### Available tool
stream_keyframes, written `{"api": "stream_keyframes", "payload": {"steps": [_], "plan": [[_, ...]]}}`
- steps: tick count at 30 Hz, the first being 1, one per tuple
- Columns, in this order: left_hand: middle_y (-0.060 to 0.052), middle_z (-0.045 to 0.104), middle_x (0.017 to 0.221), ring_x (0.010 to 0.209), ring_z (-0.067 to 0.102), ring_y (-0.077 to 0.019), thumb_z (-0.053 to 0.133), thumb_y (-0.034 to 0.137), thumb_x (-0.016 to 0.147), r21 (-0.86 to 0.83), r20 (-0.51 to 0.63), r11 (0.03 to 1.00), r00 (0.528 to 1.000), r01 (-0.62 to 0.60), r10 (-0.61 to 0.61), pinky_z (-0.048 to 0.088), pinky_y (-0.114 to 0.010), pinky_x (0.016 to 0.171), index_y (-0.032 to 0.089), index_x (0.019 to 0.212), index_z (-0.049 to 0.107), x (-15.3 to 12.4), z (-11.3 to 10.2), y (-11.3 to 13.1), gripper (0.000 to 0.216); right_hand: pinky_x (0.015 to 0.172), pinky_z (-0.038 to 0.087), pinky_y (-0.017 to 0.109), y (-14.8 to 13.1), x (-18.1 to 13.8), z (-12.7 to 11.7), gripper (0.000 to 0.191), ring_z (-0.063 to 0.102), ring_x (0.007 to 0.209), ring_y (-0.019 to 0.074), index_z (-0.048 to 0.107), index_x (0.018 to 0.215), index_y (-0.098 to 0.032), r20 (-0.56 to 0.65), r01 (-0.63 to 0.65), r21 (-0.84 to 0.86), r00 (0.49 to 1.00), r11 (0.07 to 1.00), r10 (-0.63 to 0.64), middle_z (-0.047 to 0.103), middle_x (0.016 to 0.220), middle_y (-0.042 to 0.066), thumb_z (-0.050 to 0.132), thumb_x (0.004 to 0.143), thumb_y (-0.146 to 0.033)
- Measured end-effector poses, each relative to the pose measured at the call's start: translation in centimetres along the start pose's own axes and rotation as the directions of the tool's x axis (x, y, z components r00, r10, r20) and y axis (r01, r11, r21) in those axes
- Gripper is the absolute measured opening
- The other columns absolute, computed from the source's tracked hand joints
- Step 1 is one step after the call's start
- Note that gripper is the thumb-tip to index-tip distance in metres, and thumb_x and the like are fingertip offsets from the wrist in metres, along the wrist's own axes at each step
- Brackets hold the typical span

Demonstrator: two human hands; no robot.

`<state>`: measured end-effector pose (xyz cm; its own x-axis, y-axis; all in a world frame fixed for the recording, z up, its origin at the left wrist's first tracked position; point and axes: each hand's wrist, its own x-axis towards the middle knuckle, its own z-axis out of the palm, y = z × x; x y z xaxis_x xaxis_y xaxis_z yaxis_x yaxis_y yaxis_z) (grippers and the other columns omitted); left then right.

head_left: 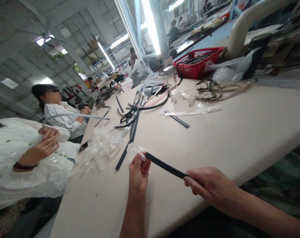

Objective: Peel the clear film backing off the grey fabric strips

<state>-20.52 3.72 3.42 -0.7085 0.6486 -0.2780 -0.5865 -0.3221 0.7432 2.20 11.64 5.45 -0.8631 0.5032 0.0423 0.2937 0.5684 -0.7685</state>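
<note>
Head view: I have the right hand (214, 186) closed around one end of a dark flat strip (164, 166), while the left hand (138, 172) pinches a clear plastic sleeve (137, 152) at the strip's far tip. I judge the sleeve barely started (only the tip looks covered). At 11 o'clock from my hands lies a heap of clear sleeves (100, 148); at 12 o'clock, loose dark strips (132, 119) wait on the table (239, 138).
</note>
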Motion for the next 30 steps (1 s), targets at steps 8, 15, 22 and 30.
{"api": "stream_keyframes", "payload": {"steps": [8, 15, 22, 30], "plan": [[-0.005, 0.076, 0.08, 0.069, 0.072, -0.0168, 0.09, 0.024, 0.061, 0.022, -0.028, 1.0, 1.0, -0.011, 0.012, 0.06, -0.023, 0.062, 0.014, 0.078, 0.071, 0.1, -0.1, 0.0, 0.028, 0.051, 0.022, 0.029, 0.4, -1.0, 1.7, 0.037, 0.043, 0.048, 0.0126, 0.044, 0.066, -0.021, -0.067, 0.093, -0.176, 0.992, 0.98, -0.106, 0.052, 0.055, -0.001, 0.034, 0.099, -0.035], [-0.006, 0.076, 0.077, 0.068, 0.072, -0.0163, 0.094, 0.027, 0.052, 0.03, 0.007, 1.0, 1.0, -0.009, 0.009, 0.061, -0.023, 0.065, 0.014, 0.074, 0.071, 0.0, 0.0, -0.1, 0.035, 0.052, 0.021, 0.031, 1.1, -0.5, 2.6, 0.035, 0.049, 0.047, 0.0133, 0.047, 0.067, -0.021, -0.17, 0.124, -0.362, 0.966, 0.924, -0.196, 0.054, 0.054, -0.001, 0.038, 0.1, -0.029], [-0.004, 0.075, 0.072, 0.067, 0.072, -0.0167, 0.094, 0.028, 0.052, 0.051, 0.012, 0.998, 0.999, 0.039, -0.039, 0.06, -0.023, 0.062, 0.015, 0.071, 0.07, 0.1, -0.2, 0.0, 0.033, 0.053, 0.022, 0.032, 1.4, -0.5, 2.6, 0.034, 0.054, 0.049, 0.0148, 0.051, 0.067, -0.02, -0.202, 0.103, -0.409, 0.959, 0.907, -0.2, 0.058, 0.056, 0.001, 0.039, 0.098, -0.027], [-0.005, 0.075, 0.073, 0.065, 0.069, -0.014, 0.092, 0.03, 0.056, 0.146, 0.168, 0.984, 0.977, 0.106, -0.13, 0.057, -0.022, 0.063, 0.013, 0.074, 0.071, -2.6, 1.5, -3.2, 0.032, 0.049, 0.037, 0.025, 0.3, 2.2, 2.2, 0.035, 0.053, 0.048, 0.0135, 0.059, 0.076, -0.018, 0.06, -0.079, 0.346, 0.996, 0.935, 0.062, 0.063, 0.06, 0.002, 0.041, 0.094, -0.042]]}}
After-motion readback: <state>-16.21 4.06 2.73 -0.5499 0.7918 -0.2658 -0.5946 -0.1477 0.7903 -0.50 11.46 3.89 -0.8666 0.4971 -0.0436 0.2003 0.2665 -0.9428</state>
